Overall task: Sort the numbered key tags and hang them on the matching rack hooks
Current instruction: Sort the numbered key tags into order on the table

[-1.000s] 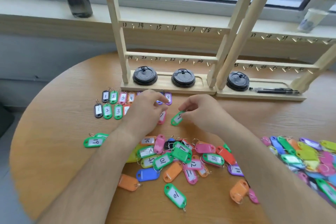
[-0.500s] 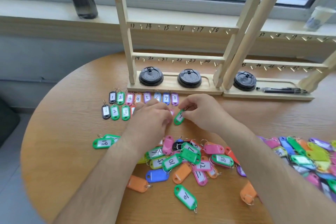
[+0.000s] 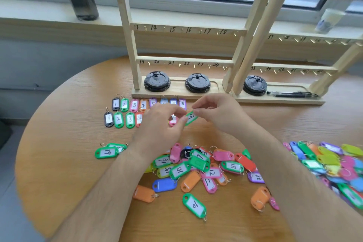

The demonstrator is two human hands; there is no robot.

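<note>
The green tag (image 3: 190, 118) marked 9 is at frame centre, just above the counter (image 3: 59, 143), its long axis slanting from lower left to upper right. The right hand (image 3: 216, 112) pinches its upper end in a narrow grip. The left hand (image 3: 163, 125) curls at its lower end, and I cannot tell if it pinches. The tag is glossy plastic with a paper label, and the pale wooden rack (image 3: 125, 25) marks 9 at top centre.

Handwritten numbers run along the rails of the wooden rack (image 3: 188, 30), upper centre: 8 to 12, 14 to 18, 19 to 24. Sorted key tags (image 3: 134, 104), centre left, read 1, 2, 3, 4, 8; the centre green tag (image 3: 191, 117) reads 9; the lower-left green tag (image 3: 107, 152), 19.
</note>
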